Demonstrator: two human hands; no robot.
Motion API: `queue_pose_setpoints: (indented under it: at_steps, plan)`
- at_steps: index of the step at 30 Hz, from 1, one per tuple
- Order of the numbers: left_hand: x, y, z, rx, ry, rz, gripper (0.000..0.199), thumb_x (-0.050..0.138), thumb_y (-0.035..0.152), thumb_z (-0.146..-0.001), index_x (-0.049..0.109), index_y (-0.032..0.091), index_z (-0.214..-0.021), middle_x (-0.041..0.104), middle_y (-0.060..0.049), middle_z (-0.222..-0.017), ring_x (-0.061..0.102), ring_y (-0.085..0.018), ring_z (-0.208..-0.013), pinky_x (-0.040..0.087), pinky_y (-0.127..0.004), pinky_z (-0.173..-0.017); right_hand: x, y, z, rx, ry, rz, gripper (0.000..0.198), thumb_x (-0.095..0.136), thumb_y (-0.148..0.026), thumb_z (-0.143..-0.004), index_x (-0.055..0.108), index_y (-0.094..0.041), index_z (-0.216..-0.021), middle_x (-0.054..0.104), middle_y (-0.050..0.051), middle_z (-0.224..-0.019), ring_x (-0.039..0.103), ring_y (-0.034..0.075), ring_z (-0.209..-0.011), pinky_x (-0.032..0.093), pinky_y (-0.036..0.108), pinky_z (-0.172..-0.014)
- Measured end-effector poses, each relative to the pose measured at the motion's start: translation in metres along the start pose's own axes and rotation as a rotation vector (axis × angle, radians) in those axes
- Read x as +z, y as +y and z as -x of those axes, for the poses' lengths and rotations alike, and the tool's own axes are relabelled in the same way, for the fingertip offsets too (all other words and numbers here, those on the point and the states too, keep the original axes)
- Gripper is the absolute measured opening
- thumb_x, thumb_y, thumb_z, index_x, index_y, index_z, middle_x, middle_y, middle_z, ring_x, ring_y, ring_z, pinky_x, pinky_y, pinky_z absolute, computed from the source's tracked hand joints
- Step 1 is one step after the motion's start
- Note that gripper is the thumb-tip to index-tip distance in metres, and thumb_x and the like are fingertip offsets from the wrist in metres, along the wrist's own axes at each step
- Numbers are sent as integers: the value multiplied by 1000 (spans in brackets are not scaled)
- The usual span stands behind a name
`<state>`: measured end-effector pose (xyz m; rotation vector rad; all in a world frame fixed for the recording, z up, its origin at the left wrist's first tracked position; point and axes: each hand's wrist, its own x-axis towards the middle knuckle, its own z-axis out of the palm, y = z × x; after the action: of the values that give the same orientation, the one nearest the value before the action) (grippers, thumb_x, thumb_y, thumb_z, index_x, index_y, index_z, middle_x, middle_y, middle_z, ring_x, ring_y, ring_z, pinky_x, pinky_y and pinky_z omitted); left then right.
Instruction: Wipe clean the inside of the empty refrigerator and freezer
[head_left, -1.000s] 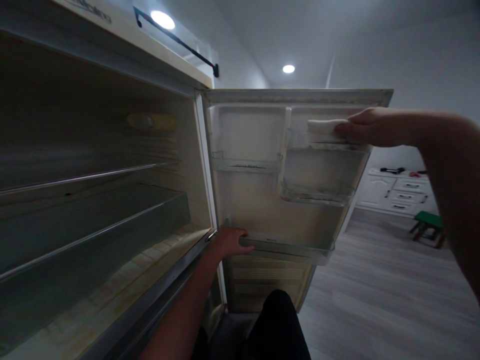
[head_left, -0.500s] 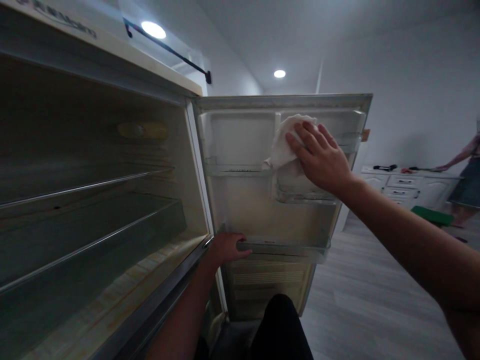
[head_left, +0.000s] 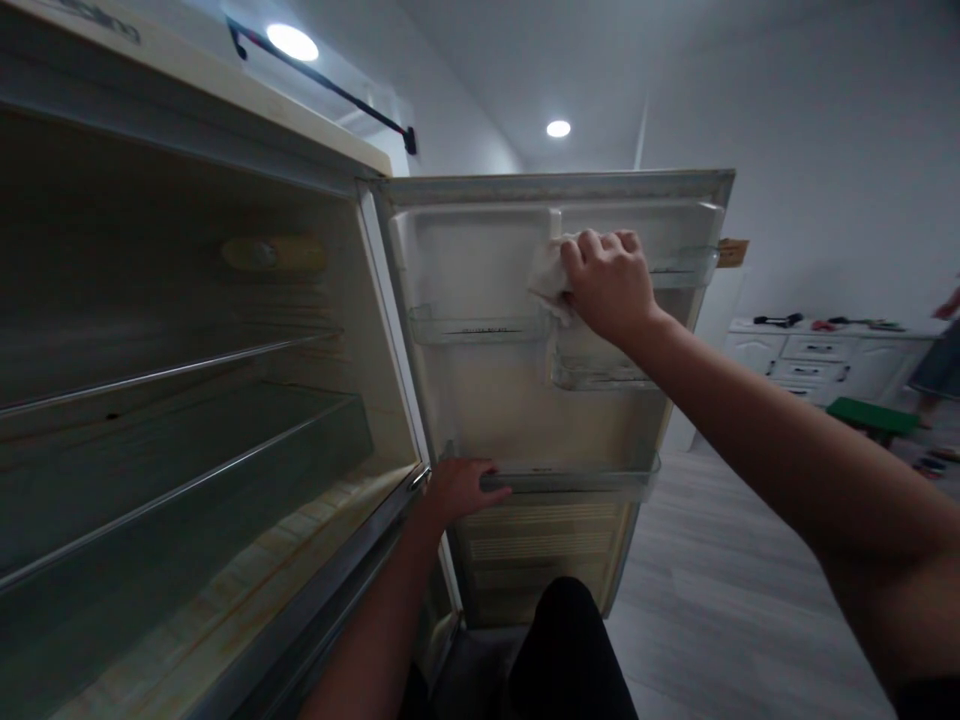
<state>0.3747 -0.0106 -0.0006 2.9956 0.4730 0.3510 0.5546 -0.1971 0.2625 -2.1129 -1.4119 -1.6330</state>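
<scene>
My right hand point(head_left: 609, 285) is closed around a crumpled white cloth point(head_left: 551, 278). It presses the cloth near the upright divider on the inner side of the open fridge door point(head_left: 487, 410), between the upper door shelves. My left hand point(head_left: 463, 488) is at the left end of the lower clear door shelf point(head_left: 585, 486), its thumb and fingers around the shelf's rim. Higher up, a small clear door shelf point(head_left: 480, 328) sits left of the divider, and another door shelf point(head_left: 600, 376) sits below my right hand. The cloth is partly hidden by my fingers.
The stained fridge compartment point(head_left: 382, 420) stands open at left, with glass shelves point(head_left: 172, 370). My knee point(head_left: 566, 640) is below the door. A white cabinet point(head_left: 817, 355) with small items, a green stool point(head_left: 872, 415) and part of another person point(head_left: 941, 360) are at right.
My right hand has shifted slightly left, and its flat, spread fingers have curled, bunching the cloth. My left hand stays at the lower door shelf. The view has shifted slightly.
</scene>
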Motion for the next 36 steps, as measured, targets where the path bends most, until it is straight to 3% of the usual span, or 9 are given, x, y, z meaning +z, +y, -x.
queue_pose_setpoints:
  at_steps: [5,11,16,20,26,30,33,36]
  plan:
    - [2,2,-7,9,-25,-33,60,50,77,-87,78,26,-101,78,-9,-107,72,-31,-103,50,-43,-91,16,16,10,-32,40,-19,46,42,-47,-103,45,-18,-139,60,20,-127,53,39,-121,43,62,-102]
    - [5,5,-10,0,16,-43,60,50,78,-87,78,25,-91,79,-9,-96,73,-31,-96,51,-42,-84,20,56,31,-8,17,52,42,50,-37,-97,50,-16,-134,60,19,-128,53,38,-121,37,61,-109]
    - [5,7,-14,-14,2,-60,62,49,78,-87,78,24,-93,78,-11,-94,74,-32,-95,51,-42,-83,30,101,55,69,29,70,38,39,-34,-100,57,-17,-128,62,20,-122,53,39,-120,33,63,-110]
    - [6,9,-18,-23,-8,-57,60,49,78,-87,79,26,-93,79,-10,-96,74,-32,-95,51,-42,-83,39,122,62,74,37,92,42,31,-31,-100,62,-19,-125,64,22,-118,51,40,-122,33,63,-111]
    - [7,10,-19,-20,18,-51,56,53,76,-86,79,26,-93,78,-9,-96,73,-32,-95,51,-42,-83,44,119,61,101,15,29,50,38,-40,-98,59,-10,-133,64,20,-123,52,39,-126,34,61,-114]
    - [6,9,-18,-21,-4,-48,58,53,78,-85,79,27,-95,79,-9,-96,73,-32,-96,51,-43,-84,41,106,71,86,22,-39,67,40,-37,-97,33,-11,-158,45,21,-154,36,40,-146,31,63,-117]
    - [7,7,-16,-24,-17,-49,61,51,80,-84,78,27,-98,79,-9,-101,72,-32,-99,51,-43,-87,38,93,78,-54,33,-58,77,41,-35,-97,16,-11,-165,28,21,-166,21,41,-155,27,66,-119]
    - [9,4,-14,-8,-5,-52,63,50,81,-84,77,27,-102,78,-9,-105,72,-32,-101,51,-43,-88,39,79,76,-329,-7,-113,76,42,-32,-98,15,-18,-167,28,17,-167,23,37,-156,28,63,-120]
